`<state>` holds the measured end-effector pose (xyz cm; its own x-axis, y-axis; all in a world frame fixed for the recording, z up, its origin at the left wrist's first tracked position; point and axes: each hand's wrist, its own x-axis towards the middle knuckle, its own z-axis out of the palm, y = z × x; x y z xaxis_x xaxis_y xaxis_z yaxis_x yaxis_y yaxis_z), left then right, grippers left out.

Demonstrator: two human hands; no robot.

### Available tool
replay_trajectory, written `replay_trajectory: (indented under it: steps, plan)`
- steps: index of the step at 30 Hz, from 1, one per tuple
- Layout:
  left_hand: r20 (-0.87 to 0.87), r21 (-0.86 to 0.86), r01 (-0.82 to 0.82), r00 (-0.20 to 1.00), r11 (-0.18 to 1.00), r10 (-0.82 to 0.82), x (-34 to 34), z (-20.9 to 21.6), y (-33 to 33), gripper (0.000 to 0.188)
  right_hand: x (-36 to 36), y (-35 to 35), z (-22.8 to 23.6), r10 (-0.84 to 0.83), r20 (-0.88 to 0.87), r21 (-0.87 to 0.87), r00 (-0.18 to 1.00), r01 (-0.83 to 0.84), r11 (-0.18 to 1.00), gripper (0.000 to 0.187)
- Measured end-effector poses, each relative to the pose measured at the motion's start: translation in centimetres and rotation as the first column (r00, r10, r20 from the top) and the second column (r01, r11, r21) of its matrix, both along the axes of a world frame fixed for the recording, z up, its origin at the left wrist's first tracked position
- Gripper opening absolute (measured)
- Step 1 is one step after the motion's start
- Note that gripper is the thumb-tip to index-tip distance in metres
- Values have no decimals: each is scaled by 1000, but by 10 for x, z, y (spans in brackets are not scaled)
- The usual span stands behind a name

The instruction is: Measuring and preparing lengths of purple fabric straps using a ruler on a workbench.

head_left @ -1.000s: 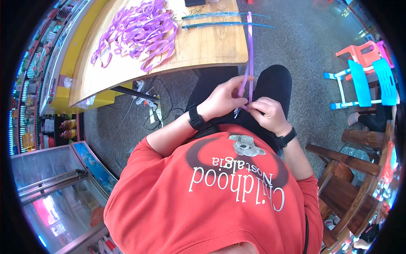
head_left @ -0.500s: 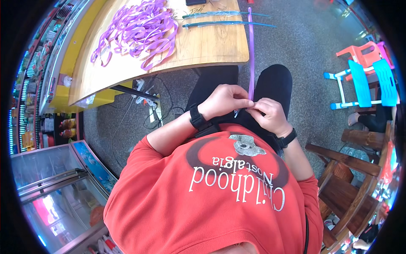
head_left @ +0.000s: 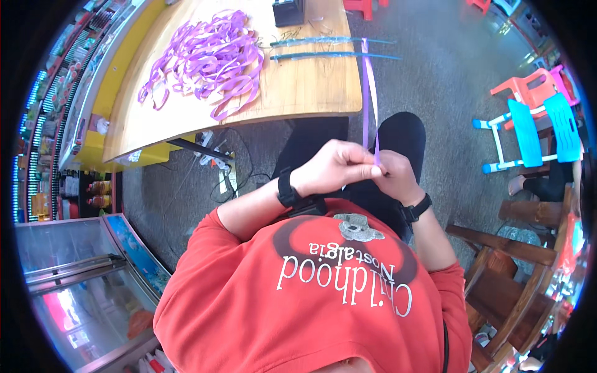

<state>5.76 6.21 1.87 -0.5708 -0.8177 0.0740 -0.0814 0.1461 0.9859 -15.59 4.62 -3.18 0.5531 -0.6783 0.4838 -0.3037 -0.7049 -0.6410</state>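
A narrow purple ribbon [head_left: 365, 93] hangs from two thin blue-green rods, an upper rod [head_left: 311, 41] and a lower rod [head_left: 311, 56], that stick out past the table's right edge. Two strands of it come down toward my lap. My left hand [head_left: 341, 165] pinches the ribbon between thumb and fingers. Close against those fingertips, my right hand [head_left: 399, 176] is closed around the ribbon's lower part; its fingertips are partly hidden. On the table lies a big tangled heap of purple ribbon [head_left: 208, 65], left of the rods.
The wooden table [head_left: 311, 93] spans the upper left, with a dark box [head_left: 288, 12] at its back. Cables [head_left: 242, 146] lie on the floor beneath. To the right stand a blue and white folding chair [head_left: 525, 133], a red stool [head_left: 532, 84] and wooden furniture [head_left: 513, 286]. A glass-topped freezer [head_left: 93, 292] is lower left.
The ribbon, a single straight line before, now shows two separated strands. Both hands have shifted slightly down and right. The whole view has tilted, so the table sits lower.
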Motion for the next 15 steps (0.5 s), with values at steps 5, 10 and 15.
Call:
replay_trajectory:
  steps: [5, 10, 15]
  plan:
    - [-19, -364, 9, 1000, 931, -17, 5, 15, 3, 15, 7, -48, 1, -69, -2, -175, 998, 67, 982, 18]
    - [-10, -469, -47, 999, 882, 48, 12, 29, 6, 16, 4, -63, 11, -150, -59, -239, 987, 132, 962, 19]
    - [-7, 47, -261, 965, 964, 262, 2, 51, 7, 24, -1, -47, 13, -37, -44, -176, 998, 29, 984, 23]
